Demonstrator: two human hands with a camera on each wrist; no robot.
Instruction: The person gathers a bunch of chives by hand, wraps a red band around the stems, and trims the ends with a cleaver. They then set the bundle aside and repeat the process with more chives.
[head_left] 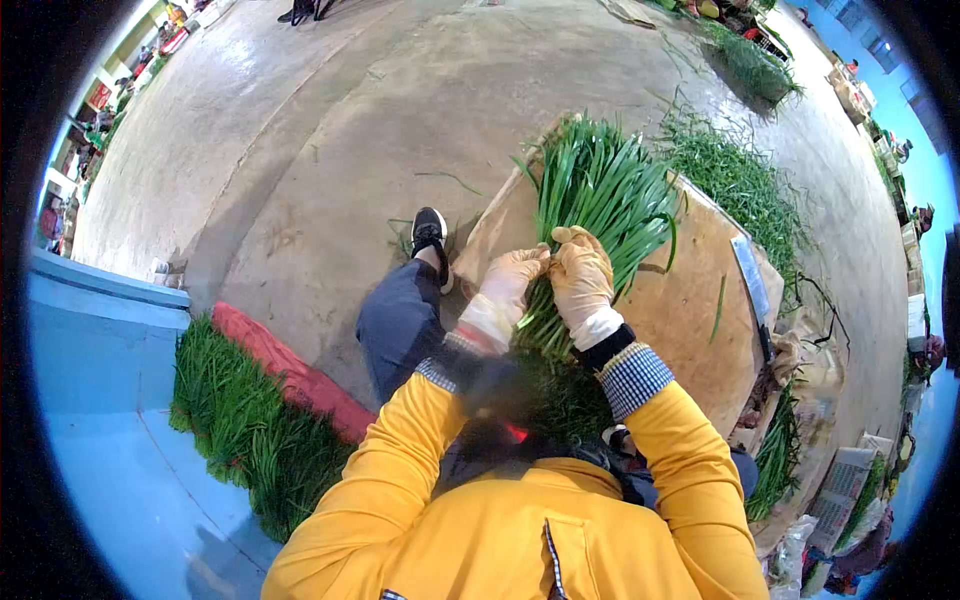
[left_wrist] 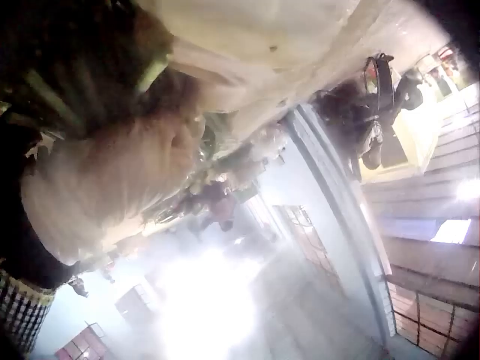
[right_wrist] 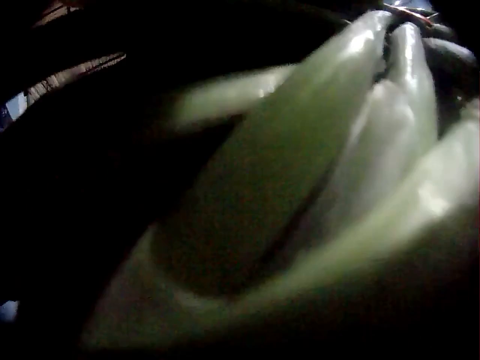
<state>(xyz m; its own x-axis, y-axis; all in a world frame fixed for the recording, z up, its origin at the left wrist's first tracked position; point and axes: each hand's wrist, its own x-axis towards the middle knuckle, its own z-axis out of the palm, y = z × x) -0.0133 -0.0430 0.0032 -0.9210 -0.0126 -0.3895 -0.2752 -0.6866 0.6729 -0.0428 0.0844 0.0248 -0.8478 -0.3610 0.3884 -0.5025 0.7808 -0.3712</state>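
A thick bundle of garlic chives (head_left: pixel 605 175) lies on a brown board, long green leaves pointing away and stalks towards the body. My left hand (head_left: pixel 513 280), in a pale glove, curls its fingers at the bundle's left side. From the right, my gloved right hand (head_left: pixel 583 280) bends its fingers over the top of the bundle. The fingertips of both hands meet around the middle; what they pinch between them is hidden. Pale green stalks (right_wrist: pixel 300 165) fill the dark right wrist view. The left wrist view shows the glove (left_wrist: pixel 112 180) beside blurred stalks.
The brown board (head_left: pixel 690 330) extends to the right, with a long blue-and-black tool (head_left: pixel 750 280) at its edge. Loose greens (head_left: pixel 735 175) lie beyond it. At left, more bundles (head_left: pixel 250 430) line a blue wall (head_left: pixel 100 370) beside a red cloth (head_left: pixel 290 370).
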